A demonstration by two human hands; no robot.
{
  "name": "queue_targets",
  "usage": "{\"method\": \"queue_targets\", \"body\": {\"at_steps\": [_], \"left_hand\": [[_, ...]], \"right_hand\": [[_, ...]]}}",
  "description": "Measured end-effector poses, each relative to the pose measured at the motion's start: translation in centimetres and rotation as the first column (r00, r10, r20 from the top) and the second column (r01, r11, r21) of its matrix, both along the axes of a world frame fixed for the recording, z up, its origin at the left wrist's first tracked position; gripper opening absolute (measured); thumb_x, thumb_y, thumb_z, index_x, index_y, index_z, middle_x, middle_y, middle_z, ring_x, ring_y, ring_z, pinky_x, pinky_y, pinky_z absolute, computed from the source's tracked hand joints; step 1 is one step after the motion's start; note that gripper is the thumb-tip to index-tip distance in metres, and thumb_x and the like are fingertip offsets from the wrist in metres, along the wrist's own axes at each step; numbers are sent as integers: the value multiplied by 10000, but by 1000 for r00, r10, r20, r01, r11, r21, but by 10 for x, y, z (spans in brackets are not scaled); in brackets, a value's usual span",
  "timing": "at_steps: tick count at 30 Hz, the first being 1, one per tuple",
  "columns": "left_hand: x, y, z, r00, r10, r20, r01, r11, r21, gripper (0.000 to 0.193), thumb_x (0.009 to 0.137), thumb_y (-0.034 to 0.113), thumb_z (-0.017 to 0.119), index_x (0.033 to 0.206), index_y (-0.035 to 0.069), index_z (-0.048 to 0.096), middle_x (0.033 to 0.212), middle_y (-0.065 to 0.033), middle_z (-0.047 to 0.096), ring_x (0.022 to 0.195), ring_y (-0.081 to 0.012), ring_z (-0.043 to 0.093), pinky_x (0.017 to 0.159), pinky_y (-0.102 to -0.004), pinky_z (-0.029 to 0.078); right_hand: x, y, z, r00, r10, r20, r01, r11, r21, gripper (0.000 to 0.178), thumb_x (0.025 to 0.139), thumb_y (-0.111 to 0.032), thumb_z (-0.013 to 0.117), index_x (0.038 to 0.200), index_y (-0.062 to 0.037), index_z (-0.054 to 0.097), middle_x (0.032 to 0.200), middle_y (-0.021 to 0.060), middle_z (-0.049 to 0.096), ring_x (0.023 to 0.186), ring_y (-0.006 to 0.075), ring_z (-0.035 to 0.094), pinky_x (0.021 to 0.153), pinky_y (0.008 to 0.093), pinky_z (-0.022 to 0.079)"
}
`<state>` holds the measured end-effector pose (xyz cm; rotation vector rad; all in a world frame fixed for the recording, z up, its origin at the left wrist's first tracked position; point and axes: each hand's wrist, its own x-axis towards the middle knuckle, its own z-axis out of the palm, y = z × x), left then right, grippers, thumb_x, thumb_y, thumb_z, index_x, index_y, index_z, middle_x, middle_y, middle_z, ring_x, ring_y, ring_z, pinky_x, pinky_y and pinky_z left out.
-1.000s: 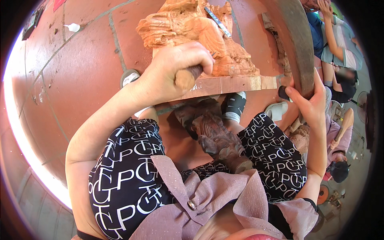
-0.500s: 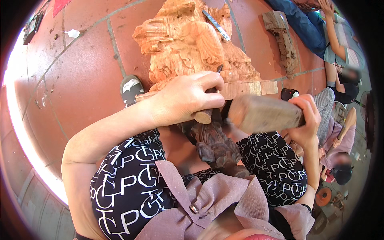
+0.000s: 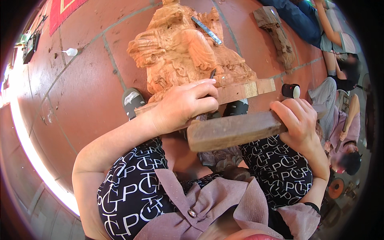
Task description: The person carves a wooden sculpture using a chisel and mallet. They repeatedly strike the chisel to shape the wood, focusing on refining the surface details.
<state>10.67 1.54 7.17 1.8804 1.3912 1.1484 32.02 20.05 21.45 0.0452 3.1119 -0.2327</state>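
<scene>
My left hand (image 3: 185, 103) is closed around a chisel, whose dark blade tip (image 3: 212, 74) pokes out above the fingers against a light wood carving (image 3: 176, 56). The chisel's handle end is mostly hidden behind a wooden mallet (image 3: 234, 130), a long, squared block. My right hand (image 3: 298, 120) grips the mallet near its narrower right part. The mallet lies across the view just below my left hand; whether it touches the chisel I cannot tell. Between my knees stands a dark wood carving (image 3: 220, 158), partly covered by the mallet.
A flat blue-grey metal strip (image 3: 207, 30) lies on the light carving. Beyond it are a rough wood piece (image 3: 276, 38), a dark cup (image 3: 291, 91), a small white bottle (image 3: 71, 52) and a red mat (image 3: 66, 14) on the tiled floor. Other people sit at the right.
My right hand has brought the mallet left and lower, in front of the chisel's handle end. My left hand keeps its grip. The view has shifted slightly.
</scene>
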Motion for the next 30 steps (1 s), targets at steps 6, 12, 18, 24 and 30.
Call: {"method": "queue_targets", "body": {"at_steps": [6,12,18,24,30], "left_hand": [[6,0,-3,1000,-9,-22,10,1000,27,146,802,88,635,933,68,575,1098,-101,576,1229,-410,542,957,-434,521],[-3,1,2,999,40,13,-40,999,27,190,773,84,672,942,78,585,1108,-94,592,1212,-406,561,965,-444,515],[1,1,3,1000,-3,7,3,998,65,242,740,76,685,961,66,586,1106,-93,586,1197,-405,564,972,-445,517],[3,9,4,1000,-3,-25,4,998,57,235,748,72,681,961,75,582,1101,-94,589,1202,-391,568,959,-432,525],[-3,15,4,999,23,32,-25,998,59,190,772,92,682,931,93,577,1084,-69,624,1159,-367,610,938,-410,535]], "right_hand": [[-4,0,3,996,62,-57,-64,997,-39,432,539,-41,676,969,-66,641,756,48,561,668,259,581,588,369,445],[-2,2,5,999,30,-38,-33,996,-82,472,497,-34,693,967,-57,653,771,56,579,663,267,586,593,368,437],[1,7,-1,998,24,-51,-30,993,-115,479,488,-49,709,965,-56,659,771,57,589,674,258,598,600,360,440],[3,10,-2,993,67,-99,-82,986,-148,454,516,-83,720,965,-50,663,754,55,587,646,249,595,585,358,440],[6,8,-6,972,94,-215,-130,979,-160,412,576,-107,703,982,-53,661,731,46,565,609,237,572,568,343,437]]}}
